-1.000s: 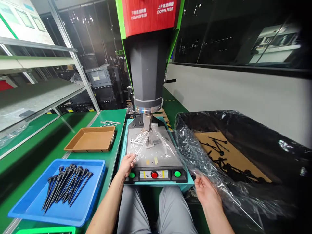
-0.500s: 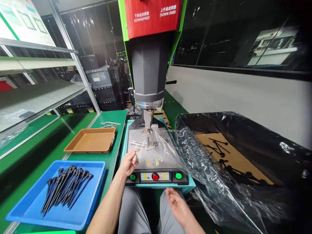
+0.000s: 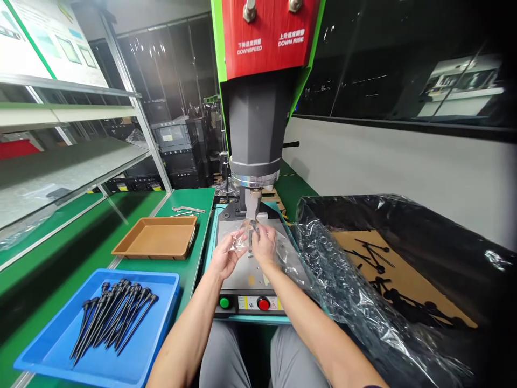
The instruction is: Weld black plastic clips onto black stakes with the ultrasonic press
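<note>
My left hand [image 3: 225,257] is over the left side of the metal base plate [image 3: 238,279], fingers bent around shiny clear plastic film [image 3: 241,243]. The film runs rightward across the plate. My right hand [image 3: 264,245] is closed at the small fixture under the press's metal horn [image 3: 253,203]. Its fingers touch a small dark piece [image 3: 253,224], but they hide most of what they grip. The horn's tip is just above my fingertips.
A blue tray [image 3: 169,307] of black rod-like parts [image 3: 115,318] is at left, with a brown tray [image 3: 157,237] and wrench [image 3: 189,209] behind. A plastic-lined bin [image 3: 323,258] with black parts is at right. Green button [image 3: 224,303] and red button [image 3: 263,304] line the press front.
My right hand has risen from above my lap to the fixture under the horn. My left hand has moved slightly right and up, still with the film. The view has shifted a little.
</note>
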`<state>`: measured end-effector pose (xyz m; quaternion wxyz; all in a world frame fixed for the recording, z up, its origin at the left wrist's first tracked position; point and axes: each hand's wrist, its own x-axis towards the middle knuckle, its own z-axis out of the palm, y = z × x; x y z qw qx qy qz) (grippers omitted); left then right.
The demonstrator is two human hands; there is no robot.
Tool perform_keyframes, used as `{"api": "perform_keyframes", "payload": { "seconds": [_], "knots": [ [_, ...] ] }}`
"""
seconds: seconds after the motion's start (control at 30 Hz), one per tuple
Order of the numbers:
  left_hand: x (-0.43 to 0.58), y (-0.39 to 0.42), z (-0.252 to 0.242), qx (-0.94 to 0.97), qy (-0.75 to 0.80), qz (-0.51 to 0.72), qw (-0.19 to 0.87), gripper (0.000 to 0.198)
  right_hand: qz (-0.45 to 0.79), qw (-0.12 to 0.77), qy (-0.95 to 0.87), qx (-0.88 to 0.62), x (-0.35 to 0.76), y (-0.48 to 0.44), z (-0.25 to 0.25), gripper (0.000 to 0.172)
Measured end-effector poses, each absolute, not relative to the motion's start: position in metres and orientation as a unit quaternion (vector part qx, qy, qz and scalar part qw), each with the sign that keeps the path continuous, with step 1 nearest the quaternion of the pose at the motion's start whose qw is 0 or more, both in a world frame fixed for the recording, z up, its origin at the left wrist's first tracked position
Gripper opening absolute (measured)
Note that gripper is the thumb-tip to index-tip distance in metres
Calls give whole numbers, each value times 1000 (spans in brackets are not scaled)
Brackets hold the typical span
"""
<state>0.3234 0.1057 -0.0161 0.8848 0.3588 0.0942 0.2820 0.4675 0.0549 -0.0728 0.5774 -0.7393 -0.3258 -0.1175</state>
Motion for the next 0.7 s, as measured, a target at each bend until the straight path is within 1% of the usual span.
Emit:
{"api": "perform_keyframes", "payload": {
  "seconds": [0.07,0.13,0.23,0.37,0.5,0.6,0.67,0.7],
  "knots": [
    [324,110,-20,385,115,284,870,22,-171,521,-342,-763,481,61,-69,37],
    [325,113,-23,398,130,283,863,24,-155,499,-362,-772,491,66,-65,35],
    [329,117,-27,403,136,283,860,25,-127,497,-376,-772,502,73,-60,27],
    [333,121,-27,398,139,290,859,25,-128,497,-392,-763,508,73,-50,22],
    [334,125,-27,399,137,311,852,25,-130,511,-397,-751,497,59,-47,24],
    [330,127,-33,404,152,318,844,23,-126,529,-394,-741,470,33,-59,28],
    [323,128,-41,405,174,316,840,23,-71,554,-388,-733,444,9,-72,31],
    [319,128,-47,406,188,312,838,24,6,580,-377,-722,430,-5,-79,32]
  ]
}}
